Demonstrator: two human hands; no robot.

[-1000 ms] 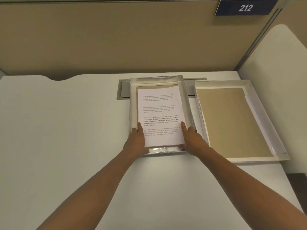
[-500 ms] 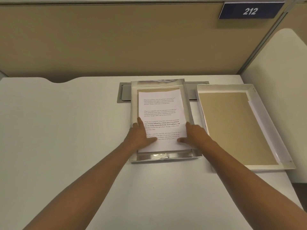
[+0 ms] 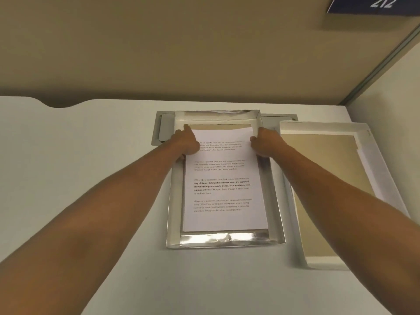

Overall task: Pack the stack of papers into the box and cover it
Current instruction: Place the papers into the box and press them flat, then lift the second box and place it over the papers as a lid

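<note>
The stack of printed papers [image 3: 223, 180] lies flat inside the shallow silver-lined box [image 3: 175, 214] at the centre of the white desk [image 3: 79, 178]. Its near edge sits just short of the box's 6 o'clock wall, where a strip of crinkled foil shows, and a band of tan box bottom is bare beyond its far edge at 12 o'clock. Both arms reach out over the box to the far corners of the sheets. The left hand [image 3: 186, 142] rests on the corner at about 11 o'clock, forefinger stretched toward the far wall, the other fingers loosely curled on the top sheet. The right hand [image 3: 264, 142] is at about 1 o'clock, its fingers bent against the right edge of the stack beside the box wall. Neither hand closes around anything; as far as can be seen they press and nudge the paper, though the fingertips under the right hand are hidden.

The lid [image 3: 375, 155], a white tray with a tan inside, lies open-side up on the desk at 3 o'clock, just beside the box and not touching the stack. Behind the box at 12 o'clock a grey cable hatch [image 3: 159, 130] is set into the desk.

So the first half looks done: the papers are in. The hands seem to be squaring the stack so that it lies straight and flat. What is left is the cover: the lid has yet to be picked up, turned over and set down on the box.
</note>
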